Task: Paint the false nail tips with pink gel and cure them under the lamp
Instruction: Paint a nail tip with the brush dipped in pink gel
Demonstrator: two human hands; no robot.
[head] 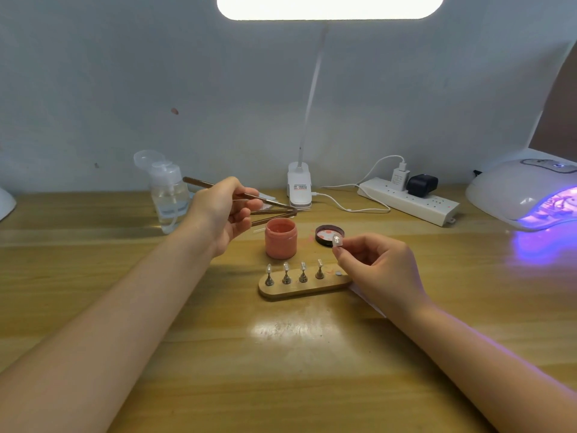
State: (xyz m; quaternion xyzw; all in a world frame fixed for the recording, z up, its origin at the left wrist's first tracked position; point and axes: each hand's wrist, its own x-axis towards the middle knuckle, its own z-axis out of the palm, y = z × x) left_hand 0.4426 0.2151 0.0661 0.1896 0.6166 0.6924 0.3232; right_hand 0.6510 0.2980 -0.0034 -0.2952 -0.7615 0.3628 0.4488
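Note:
An open jar of pink gel [280, 238] stands mid-table, its lid [328, 235] lying upturned to the right. My left hand [223, 210] holds a thin brown brush [199, 183] above and left of the jar, its tip pointing right. More brushes [274, 212] lie behind the jar. My right hand [379, 260] pinches a clear nail tip on its small stand [337, 240] near the lid. A wooden holder [299, 289] in front carries several clear tips on metal stands [286, 273]; its rightmost spot is bare.
A curing lamp [527, 192] glows purple at the far right. A power strip [409, 200] with plugs lies at the back, beside a clip desk lamp [299, 185]. A clear pump bottle [168, 195] stands at the back left. A white paper edge [367, 300] shows under my right wrist.

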